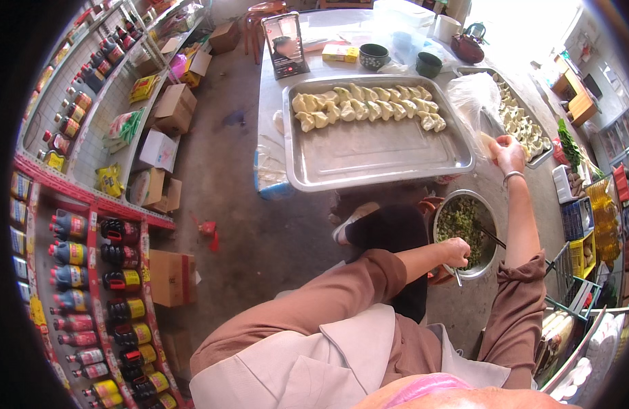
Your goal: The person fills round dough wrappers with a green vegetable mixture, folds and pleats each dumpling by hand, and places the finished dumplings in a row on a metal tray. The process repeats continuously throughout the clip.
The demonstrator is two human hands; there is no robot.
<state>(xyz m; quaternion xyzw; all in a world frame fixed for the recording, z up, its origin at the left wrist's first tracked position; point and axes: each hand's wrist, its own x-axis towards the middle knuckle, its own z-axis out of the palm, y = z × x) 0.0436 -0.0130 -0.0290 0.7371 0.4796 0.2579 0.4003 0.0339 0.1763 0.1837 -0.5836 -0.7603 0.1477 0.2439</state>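
My left hand (456, 252) is closed around a thin metal-handled utensil (458, 277), its working end hidden, over a metal bowl (493, 262) of chopped green filling (461, 221). A dark pair of chopsticks (491, 236) leans across the bowl's right side. Farther up, my right hand (508, 155) pinches a pale dumpling wrapper (488, 145) beside a clear plastic bag (468, 102). Left of that hand, a large metal tray (382, 161) carries two rows of folded dumplings (369, 102) along its far part. A second tray (538, 161) with more dumplings lies beyond the bag.
Dark bowls (373, 57), a yellow box (340, 53), a framed stand (285, 46) and a dark red teapot (467, 48) stand on the table's far side. Shelves of bottles (69, 249) line the left, with cardboard boxes (172, 109) nearby. Crates (579, 255) stand at right.
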